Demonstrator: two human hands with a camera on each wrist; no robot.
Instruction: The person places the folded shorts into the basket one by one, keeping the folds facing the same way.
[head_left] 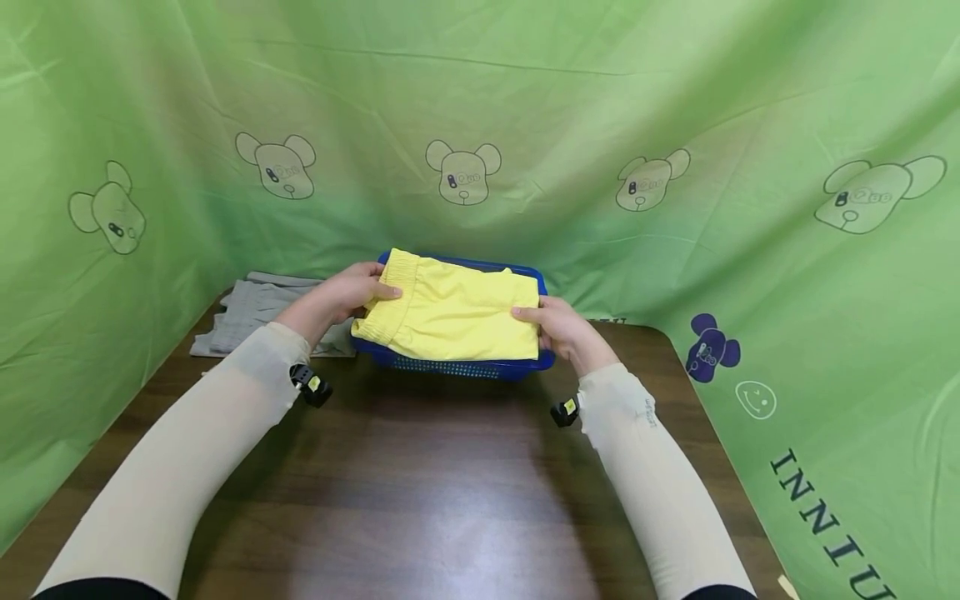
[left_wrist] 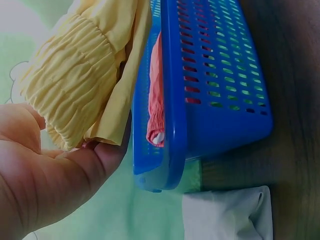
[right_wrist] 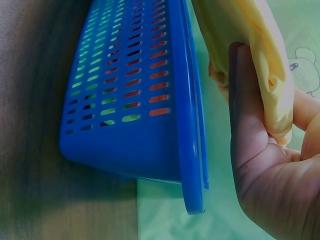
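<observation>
Both hands are engaged on one workpiece. On my feed, the left hand [head_left: 351,289] pinches the gathered-waistband end of a folded yellow garment [head_left: 459,310], thumb on top and fingers beneath; the right hand [head_left: 562,327] pinches the opposite, flat end in the same way. I read the grasp as secure on both sides.

Workpiece position: the yellow garment lies level between the hands, directly over a blue basket [left_wrist: 220,131]. Both wrist views show it above the rim, so I do not record it as placed. The basket stands on the bench [head_left: 450,467], toward the far side.

Basket contents: the left wrist view shows a coral garment [left_wrist: 156,95] inside, along the near wall. I cannot tell how many pieces lie beneath the yellow one.

Beside the basket, on the left, a grey garment [head_left: 251,310] lies flat on the bench, partly behind the left forearm. Beyond everything hangs a green printed curtain [head_left: 555,92].

Progress, as I judge it: partway. Folding of the yellow piece appears complete and one piece is in the basket. Outstanding: lowering and releasing the yellow piece, if the basket is its destination. Whether the grey piece is pending or finished, I cannot determine.
</observation>
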